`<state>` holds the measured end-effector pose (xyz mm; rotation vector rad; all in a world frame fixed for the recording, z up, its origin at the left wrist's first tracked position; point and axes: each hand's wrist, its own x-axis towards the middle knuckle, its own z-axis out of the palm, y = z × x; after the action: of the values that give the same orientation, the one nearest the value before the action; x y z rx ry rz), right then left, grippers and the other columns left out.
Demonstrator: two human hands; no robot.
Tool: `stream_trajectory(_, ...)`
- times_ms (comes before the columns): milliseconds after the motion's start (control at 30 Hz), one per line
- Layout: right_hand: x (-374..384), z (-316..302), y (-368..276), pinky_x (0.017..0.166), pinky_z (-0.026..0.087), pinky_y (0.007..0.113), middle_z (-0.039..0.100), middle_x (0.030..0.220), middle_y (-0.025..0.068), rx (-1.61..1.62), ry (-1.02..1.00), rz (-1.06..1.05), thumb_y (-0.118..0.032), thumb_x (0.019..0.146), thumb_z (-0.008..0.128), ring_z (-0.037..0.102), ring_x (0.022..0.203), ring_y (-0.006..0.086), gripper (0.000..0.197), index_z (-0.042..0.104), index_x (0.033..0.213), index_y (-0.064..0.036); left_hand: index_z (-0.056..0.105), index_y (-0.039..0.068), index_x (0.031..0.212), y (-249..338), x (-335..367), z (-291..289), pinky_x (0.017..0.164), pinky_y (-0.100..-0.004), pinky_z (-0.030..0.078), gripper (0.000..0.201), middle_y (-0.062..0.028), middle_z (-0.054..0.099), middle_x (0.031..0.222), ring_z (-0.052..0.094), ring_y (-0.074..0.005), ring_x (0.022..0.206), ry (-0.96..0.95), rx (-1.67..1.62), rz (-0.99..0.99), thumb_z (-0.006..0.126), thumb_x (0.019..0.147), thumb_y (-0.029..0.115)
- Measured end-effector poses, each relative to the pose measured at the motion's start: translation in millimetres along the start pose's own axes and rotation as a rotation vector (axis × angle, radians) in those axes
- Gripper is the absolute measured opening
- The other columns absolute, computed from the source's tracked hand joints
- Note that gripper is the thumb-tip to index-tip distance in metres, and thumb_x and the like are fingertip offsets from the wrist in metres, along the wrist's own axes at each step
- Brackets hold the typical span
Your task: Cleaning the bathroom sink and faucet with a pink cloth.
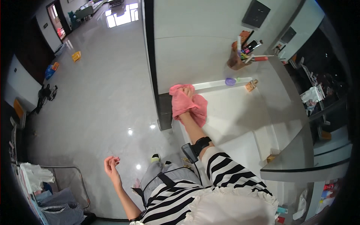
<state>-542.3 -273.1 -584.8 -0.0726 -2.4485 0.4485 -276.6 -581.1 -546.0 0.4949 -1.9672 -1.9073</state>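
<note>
My right hand (186, 91) presses a pink cloth (199, 107) onto the far left corner of a white countertop (225, 108), next to the dark door frame. The cloth drapes around the hand and partly hides the fingers. My left hand (111, 165) hangs in the air over the grey floor, well away from the counter. Its fingers are loosely bent and hold nothing. Along the back ledge of the counter sit a small purple round item (230, 81) and a little perfume-like bottle (251, 85).
A brown cup (237, 60) of pens and brushes stands at the back right, below a dark wall switch panel (256, 14). A mirror (318, 82) rises on the right. At lower left is a metal rack (80, 176) with clothes. A yellow item (76, 56) lies on the floor.
</note>
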Motion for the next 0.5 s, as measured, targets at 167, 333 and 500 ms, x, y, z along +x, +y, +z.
stream_trajectory(167,-26,-2,0,0.102,0.016,0.045,0.033,0.127,0.0207,-0.309,-0.061,-0.154,-0.026,0.08,0.041,0.023,0.123,0.0358,0.044,0.04,0.115,0.0013,0.049,0.003,0.094,-3,-1,2,0.068,-0.0263,0.043,0.014,-0.0072,0.058,0.082,0.055,-0.0145,0.077,-0.019,0.027,-0.023,0.045,0.086,0.014)
stream_trajectory(333,-76,-76,7,0.103,0.01,0.044,0.019,0.136,0.0186,-0.358,-0.533,-0.253,-0.026,0.077,0.044,0.014,0.127,0.0333,0.059,0.026,0.129,-0.0047,0.049,0.004,0.095,-3,10,14,0.068,-0.0263,0.043,0.015,-0.0069,0.058,0.083,0.055,-0.0142,0.076,-0.069,0.014,-0.029,0.044,0.087,0.016)
stream_trajectory(500,-150,-134,2,0.103,0.01,0.044,0.017,0.136,0.0191,-0.305,-0.632,-0.23,-0.027,0.068,0.053,0.013,0.127,0.0341,0.072,0.023,0.129,-0.004,0.049,0.005,0.095,-17,2,-3,0.068,-0.0263,0.043,0.015,-0.0078,0.058,0.084,0.055,-0.0148,0.077,-0.047,0.031,-0.045,0.044,0.087,0.017)
